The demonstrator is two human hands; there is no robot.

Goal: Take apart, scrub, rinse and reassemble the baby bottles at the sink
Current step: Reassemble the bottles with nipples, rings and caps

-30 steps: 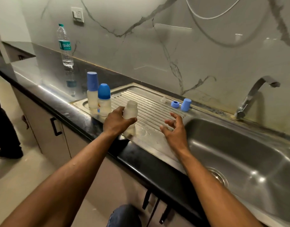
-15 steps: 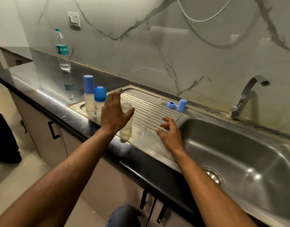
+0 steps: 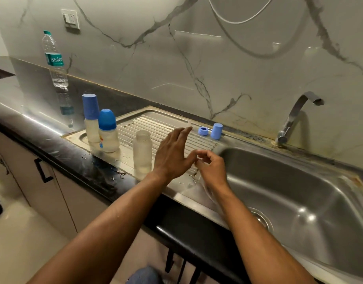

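Note:
A frosted bottle body (image 3: 142, 150) without its top stands upright on the steel drainboard (image 3: 164, 124). My left hand (image 3: 174, 152) hovers just right of it, fingers straight, touching nothing. My right hand (image 3: 211, 167) hangs at the sink's left rim with its fingers loosely curled and nothing visible in them; its fingertips nearly meet my left thumb. Two capped baby bottles, one with a tall blue cap (image 3: 91, 119) and one with a round blue cap (image 3: 107, 132), stand at the drainboard's left end. A blue screw ring (image 3: 203, 131) and a blue cap (image 3: 216, 131) sit at the back.
The steel sink basin (image 3: 299, 191) lies to the right, with its drain (image 3: 260, 219) near the front and the tap (image 3: 295, 115) behind it, not running. A clear water bottle (image 3: 54, 60) stands on the black counter (image 3: 33, 124) by the wall. Cabinet doors are below.
My left hand let go of the frosted bottle body, which now stands alone, and moved right. My right hand curled its fingers and came closer to my left hand.

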